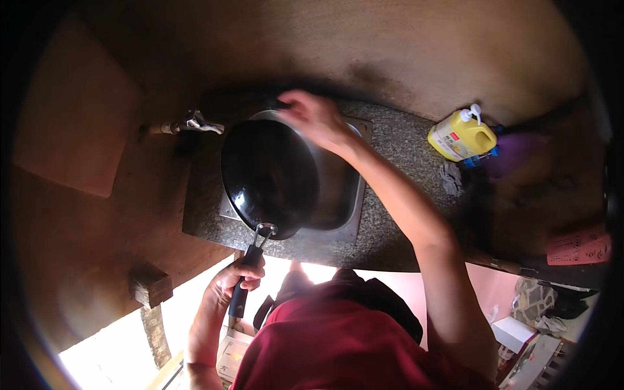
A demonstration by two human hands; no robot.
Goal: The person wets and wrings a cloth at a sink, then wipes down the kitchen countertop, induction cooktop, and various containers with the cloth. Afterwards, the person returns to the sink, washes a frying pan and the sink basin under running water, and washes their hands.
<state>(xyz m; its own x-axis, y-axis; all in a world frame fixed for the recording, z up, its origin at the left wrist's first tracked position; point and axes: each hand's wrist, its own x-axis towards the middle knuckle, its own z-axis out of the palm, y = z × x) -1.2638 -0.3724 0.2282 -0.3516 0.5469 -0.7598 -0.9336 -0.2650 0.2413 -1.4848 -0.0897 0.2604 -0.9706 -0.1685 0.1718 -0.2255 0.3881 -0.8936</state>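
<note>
A black wok (270,179) is tilted over a metal sink (359,211), its dark surface shiny with a bright reflection. My left hand (237,278) is closed around the wok's black handle (239,302) at the near side. Across the wok, my right hand (311,116) is at its far rim, smeared by motion. Its fingers are too blurred to show whether they hold anything. I cannot tell if they touch the rim.
A tap (195,122) juts from the wall at the left. On the speckled stone counter (396,140) stands a yellow pump bottle (458,136), with a crumpled grey cloth (451,179) near it. A pink paper (578,247) lies far right.
</note>
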